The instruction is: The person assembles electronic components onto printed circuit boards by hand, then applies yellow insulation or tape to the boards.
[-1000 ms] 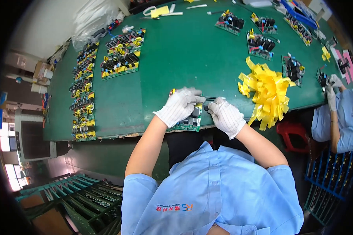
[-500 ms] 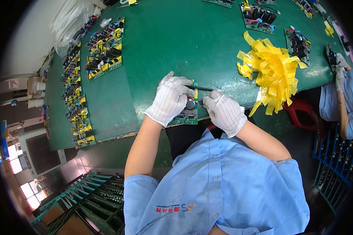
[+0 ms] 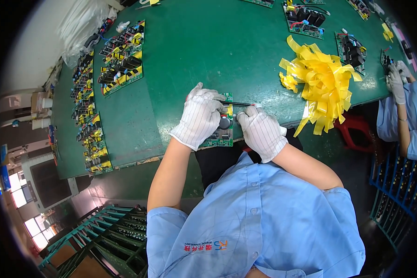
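Note:
A green circuit board (image 3: 226, 141) lies near the table's front edge, carrying a round black component (image 3: 224, 123) and a patch of yellow tape. Over its left part is my left hand (image 3: 199, 116), in a white striped glove, with curled fingers closed at one end of a thin black cable-like piece (image 3: 240, 104). The other end is pinched by my right hand (image 3: 262, 133), gloved the same way, just right of the board. The piece spans straight between both hands, above the board's far part. Its ends are hidden by my fingers.
A heap of yellow tape strips (image 3: 326, 85) lies on the green table (image 3: 190, 51) to my right. Populated circuit boards (image 3: 123, 65) line the left side; more boards (image 3: 306, 19) stand at the far right. A co-worker's gloved hands (image 3: 396, 83) work at the right edge.
My right hand has shifted slightly left and turned a little, still pinching the black piece. My left hand is almost unmoved. The co-worker's hands have moved at the right.

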### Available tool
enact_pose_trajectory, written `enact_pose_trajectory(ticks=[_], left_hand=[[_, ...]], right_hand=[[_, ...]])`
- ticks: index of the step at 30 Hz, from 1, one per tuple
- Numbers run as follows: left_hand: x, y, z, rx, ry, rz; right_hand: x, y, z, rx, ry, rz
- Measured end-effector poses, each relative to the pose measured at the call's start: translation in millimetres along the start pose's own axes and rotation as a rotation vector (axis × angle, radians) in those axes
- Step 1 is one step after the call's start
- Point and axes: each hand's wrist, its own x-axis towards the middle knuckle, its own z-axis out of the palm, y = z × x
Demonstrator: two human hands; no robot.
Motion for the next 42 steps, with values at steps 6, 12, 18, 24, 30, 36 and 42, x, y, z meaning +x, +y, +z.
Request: enact_pose_trajectory(ticks=[6, 12, 18, 24, 30, 36, 42], left_hand=[[2.4, 4.4, 0.6, 0.013, 0.093, -0.043], [1.1, 6.9, 3.0, 0.174, 0.09, -0.1], [1.7, 8.5, 0.9, 0.14, 0.02, -0.127], [-0.6, 6.2, 1.1, 0.136, 0.046, -0.139], [-3.6, 1.8, 1.9, 0.099, 0.127, -0.133], [-9.8, -15.4, 14.3, -0.095, 0.309, -0.191], [-11.2, -29.2, 33.5, -0.504, 0.367, -0.42]], right_hand=[[-0.4, 0.5, 5.6, -0.029, 0.014, 0.008], [6.0, 6.9, 1.2, 0.015, -0.06, -0.057], [12.0, 1.8, -0.2, -0.103, -0.076, -0.063], [29.8, 6.4, -18.3, -0.116, -0.275, -0.165], [40.0, -5.6, -31.6, -0.021, -0.282, -0.137], [59.1, -23.2, -47.6, -0.051, -0.327, -0.169], [70.6, -29.3, -64.4, -0.111, -0.409, -0.274]])
